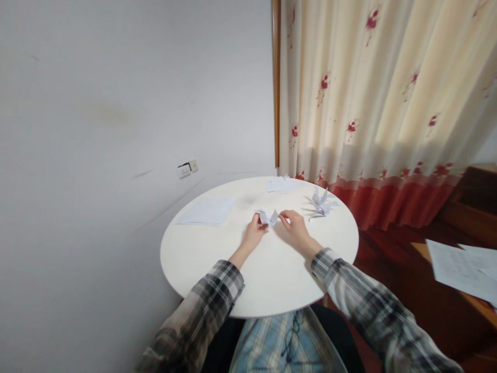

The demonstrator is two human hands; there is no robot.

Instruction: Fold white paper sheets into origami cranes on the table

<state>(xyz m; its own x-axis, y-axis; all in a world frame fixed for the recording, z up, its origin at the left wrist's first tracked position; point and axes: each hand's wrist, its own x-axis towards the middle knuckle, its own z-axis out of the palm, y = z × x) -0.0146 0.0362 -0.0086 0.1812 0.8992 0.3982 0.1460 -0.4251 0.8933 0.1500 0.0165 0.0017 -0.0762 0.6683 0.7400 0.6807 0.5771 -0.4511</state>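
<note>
Between my hands, just over the middle of the table, is a small folded white paper crane [268, 218]. My left hand [255, 231] is closed on its left side, with the thumb and fingers pinching the paper. The fingertips of my right hand [294, 224] pinch the tip at its right end. Several finished-looking folded paper cranes [321, 203] lie in a cluster on the right of the table, beyond my right hand. To the left lies a stack of flat white paper sheets [207, 211].
The round white table [198, 264] stands close to a pale wall with a socket [184, 171]. Loose paper pieces [283, 184] lie at its far edge. Behind hangs a floral curtain [373, 103]. Written sheets [462, 267] rest on a wooden surface at the right.
</note>
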